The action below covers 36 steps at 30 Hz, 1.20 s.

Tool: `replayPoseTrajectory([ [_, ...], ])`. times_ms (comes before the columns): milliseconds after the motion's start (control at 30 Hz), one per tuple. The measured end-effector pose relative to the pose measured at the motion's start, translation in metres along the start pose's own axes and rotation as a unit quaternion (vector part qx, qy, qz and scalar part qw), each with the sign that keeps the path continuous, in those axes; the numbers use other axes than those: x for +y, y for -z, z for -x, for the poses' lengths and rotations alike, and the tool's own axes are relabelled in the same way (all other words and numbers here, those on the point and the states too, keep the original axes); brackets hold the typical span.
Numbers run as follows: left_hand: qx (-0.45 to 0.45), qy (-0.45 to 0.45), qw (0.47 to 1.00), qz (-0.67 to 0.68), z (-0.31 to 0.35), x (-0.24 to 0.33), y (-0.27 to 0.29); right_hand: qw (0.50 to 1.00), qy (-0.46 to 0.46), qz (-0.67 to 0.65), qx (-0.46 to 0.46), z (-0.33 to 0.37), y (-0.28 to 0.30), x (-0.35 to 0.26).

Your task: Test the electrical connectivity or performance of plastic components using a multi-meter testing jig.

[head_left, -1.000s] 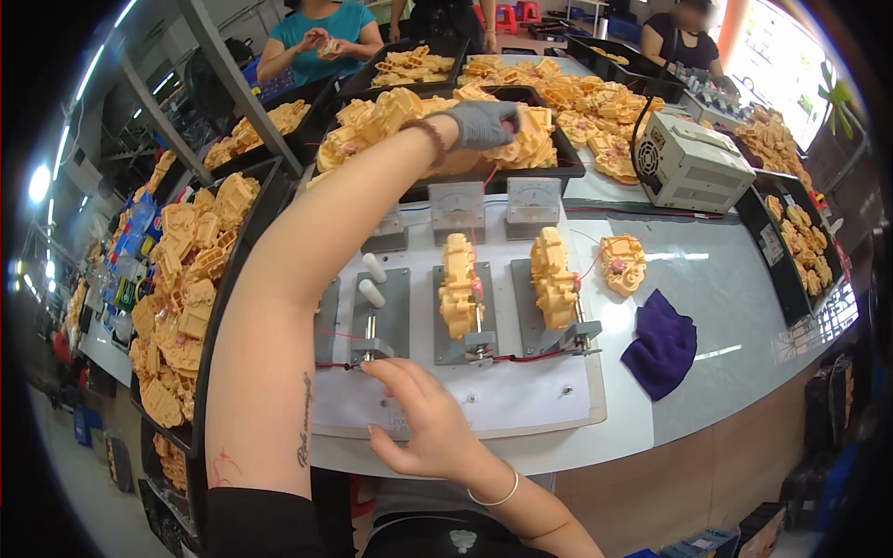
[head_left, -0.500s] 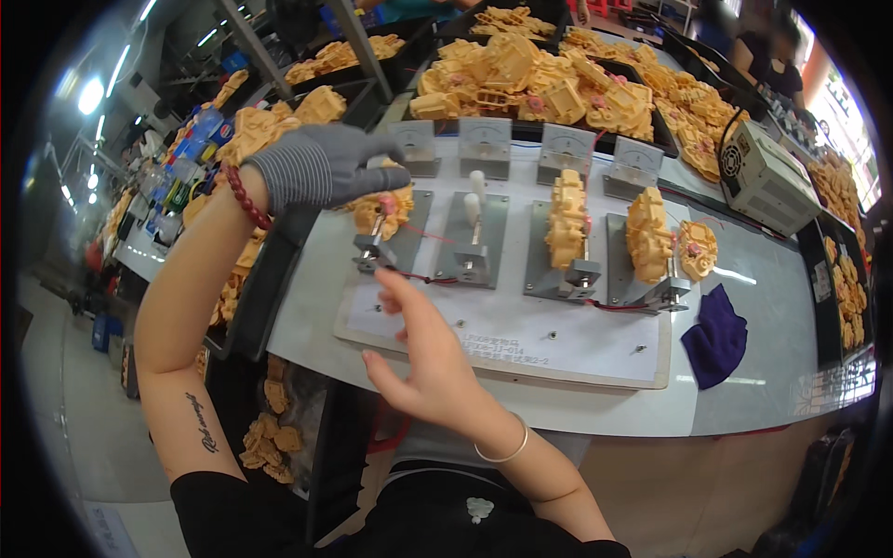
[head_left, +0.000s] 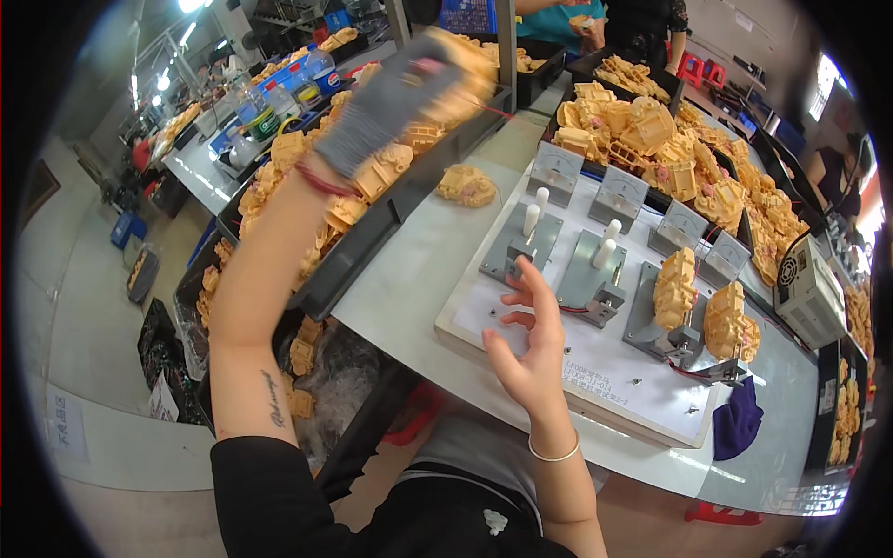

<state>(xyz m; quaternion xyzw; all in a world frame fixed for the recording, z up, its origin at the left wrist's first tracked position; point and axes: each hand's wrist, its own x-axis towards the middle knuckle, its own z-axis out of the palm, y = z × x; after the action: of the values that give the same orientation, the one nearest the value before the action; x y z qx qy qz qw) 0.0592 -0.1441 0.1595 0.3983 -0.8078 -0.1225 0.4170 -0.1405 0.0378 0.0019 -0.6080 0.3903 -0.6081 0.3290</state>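
Observation:
My left hand (head_left: 377, 112), in a grey glove, grips a yellow plastic gearbox-like housing (head_left: 468, 79), raised over a black bin at the left; both are blurred. Bare and with fingers apart, my right hand (head_left: 532, 349) hovers over the white test board (head_left: 470, 321), near the leftmost metal fixture (head_left: 544, 234). That fixture and the second fixture (head_left: 581, 270) beside it carry only white pegs. On the two right-hand fixtures sit a yellow housing (head_left: 674, 290) and another yellow housing (head_left: 729, 321). Analog meters (head_left: 619, 195) line the board's back edge.
A black bin (head_left: 395, 223) of yellow housings runs along the left. One loose housing (head_left: 465, 185) lies on the table behind the board. More heaped housings (head_left: 642, 126) fill the back. At the right are a purple cloth (head_left: 737, 420) and a power supply box (head_left: 811, 296). People stand across the table.
My left hand has lifted the yellow housing off the leftmost fixture and carried it left over the bin. My right hand stays open near that fixture. The view has turned left.

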Motion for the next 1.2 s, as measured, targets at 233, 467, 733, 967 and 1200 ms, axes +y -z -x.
replayPoseTrajectory([
  [233,-0.129,0.281,0.922,-0.234,0.072,-0.194,0.166,0.998,0.042,0.021,0.047,0.059,0.054,-0.027],
  [467,0.047,-0.096,0.852,-0.512,0.005,-0.056,0.024,0.948,0.004,0.239,0.208,0.056,0.116,-0.027],
  [733,-0.217,-0.593,0.768,-0.109,-0.017,0.138,-0.227,0.961,-0.034,0.163,0.220,0.053,0.123,-0.021],
  [967,-0.380,-0.577,0.704,-0.168,-0.038,0.145,-0.243,0.979,0.005,0.058,0.197,0.051,0.139,-0.013],
  [1200,-0.255,-0.520,0.814,-0.052,-0.058,0.148,-0.192,0.985,0.035,0.051,0.161,0.051,0.147,-0.013],
])
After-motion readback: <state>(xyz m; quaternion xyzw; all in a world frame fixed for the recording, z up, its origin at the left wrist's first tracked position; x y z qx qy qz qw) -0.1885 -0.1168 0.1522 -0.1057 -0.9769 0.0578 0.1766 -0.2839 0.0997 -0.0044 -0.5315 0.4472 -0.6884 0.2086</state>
